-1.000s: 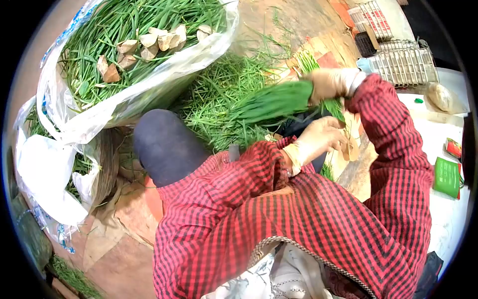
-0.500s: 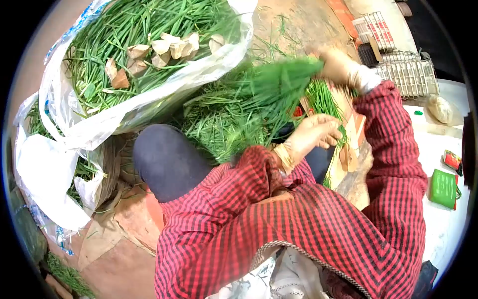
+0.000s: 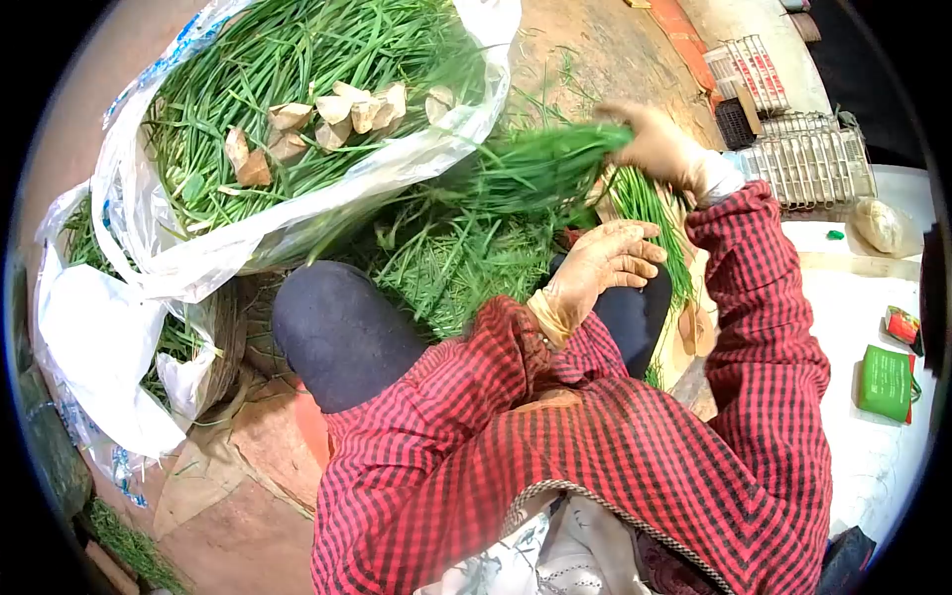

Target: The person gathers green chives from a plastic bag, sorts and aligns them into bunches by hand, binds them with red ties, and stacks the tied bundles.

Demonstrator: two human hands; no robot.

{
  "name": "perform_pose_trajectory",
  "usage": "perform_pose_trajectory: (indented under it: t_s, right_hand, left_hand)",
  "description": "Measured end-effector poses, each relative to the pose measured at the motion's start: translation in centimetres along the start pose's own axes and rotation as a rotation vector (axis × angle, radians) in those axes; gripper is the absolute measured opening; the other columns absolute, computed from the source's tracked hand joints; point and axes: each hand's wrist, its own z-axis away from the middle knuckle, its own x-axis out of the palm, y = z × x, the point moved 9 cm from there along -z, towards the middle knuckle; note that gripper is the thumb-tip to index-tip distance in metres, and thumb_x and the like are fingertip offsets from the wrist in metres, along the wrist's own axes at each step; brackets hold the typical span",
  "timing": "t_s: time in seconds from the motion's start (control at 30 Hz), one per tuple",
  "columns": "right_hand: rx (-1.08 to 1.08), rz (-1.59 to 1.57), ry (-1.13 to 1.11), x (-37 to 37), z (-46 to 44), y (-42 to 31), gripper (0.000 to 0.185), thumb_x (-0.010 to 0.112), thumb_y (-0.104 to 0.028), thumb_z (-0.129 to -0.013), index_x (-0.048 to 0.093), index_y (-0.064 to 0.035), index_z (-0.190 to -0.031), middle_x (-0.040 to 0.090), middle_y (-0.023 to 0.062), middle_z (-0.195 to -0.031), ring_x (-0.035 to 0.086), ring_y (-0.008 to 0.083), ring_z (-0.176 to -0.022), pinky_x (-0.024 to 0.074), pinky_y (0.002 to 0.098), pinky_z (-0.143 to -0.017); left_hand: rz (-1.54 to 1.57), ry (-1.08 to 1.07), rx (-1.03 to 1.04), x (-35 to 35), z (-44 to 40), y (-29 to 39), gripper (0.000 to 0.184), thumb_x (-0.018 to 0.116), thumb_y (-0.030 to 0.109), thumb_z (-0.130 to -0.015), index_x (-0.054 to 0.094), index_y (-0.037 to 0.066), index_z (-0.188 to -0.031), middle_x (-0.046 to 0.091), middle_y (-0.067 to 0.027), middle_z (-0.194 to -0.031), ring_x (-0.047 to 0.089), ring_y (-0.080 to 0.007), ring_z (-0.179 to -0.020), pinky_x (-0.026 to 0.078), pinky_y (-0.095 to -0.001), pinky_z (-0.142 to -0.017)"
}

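Observation:
My right hand (image 3: 659, 147) grips one end of a bunch of chives (image 3: 555, 164), whose long green blades spread out to the left and are blurred by motion. Lower down, my left hand (image 3: 600, 270) is held with its fingers stretched out and nothing in it. Both hands seem to wear thin pale gloves. Beneath the bunch, a heap of loose green blades (image 3: 456, 268) lies between my knees. Just beyond my left fingers, more upright-looking chives (image 3: 650, 223) lie in a neat bundle by my right knee.
A big white plastic bag (image 3: 288, 233) full of chives, with brown papery pieces (image 3: 352, 107) on top, stands at the upper left. Another white bag (image 3: 104, 347) leans below it. To the right are wire racks (image 3: 808, 164), a green packet (image 3: 886, 383) and a small bag (image 3: 881, 226).
My right hand has moved slightly left with the bunch, which now swings lower and flatter. My left hand has shifted a little left, its fingers straighter.

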Motion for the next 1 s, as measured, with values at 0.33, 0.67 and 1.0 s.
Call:
perform_pose_trajectory:
  t_s: [0.33,0.67,1.0]
  right_hand:
    - [0.108,-0.114,0.003,-1.8,0.1,0.3,0.054,0.073,-0.006,-0.080,0.054,0.0016,-0.130,0.068,0.0124,-0.114,0.063,0.0173,-0.101,0.0494,0.0311,-0.091]
    - [0.013,0.387,-0.095,2.0,7.7,-2.2,0.059,0.071,-0.021,-0.074,0.053,0.0012,-0.126,0.068,0.0226,-0.099,0.067,0.0359,-0.092,0.0535,0.0428,-0.080]
    - [-0.093,0.338,0.130,17.5,17.6,-2.9,0.064,0.064,-0.024,-0.084,0.036,0.0084,-0.132,0.065,0.0240,-0.095,0.067,0.0289,-0.061,0.0531,0.0366,-0.047]
  left_hand:
    - [0.148,0.047,0.048,-1.0,0.0,-0.5,0.063,0.038,0.052,-0.102,0.050,-0.002,-0.131,0.066,-0.0156,-0.110,0.065,-0.0213,-0.093,0.054,-0.0341,-0.082]
    - [0.378,0.113,-0.050,-4.4,1.0,-2.4,0.102,0.046,0.078,-0.082,0.031,-0.001,-0.144,0.048,-0.0239,-0.139,0.050,-0.0364,-0.127,0.046,-0.0540,-0.101]
    - [0.387,0.417,0.069,-9.8,4.0,-5.0,0.071,0.058,0.053,-0.092,0.046,-0.005,-0.132,0.059,-0.0271,-0.119,0.063,-0.0380,-0.102,0.057,-0.0495,-0.087]
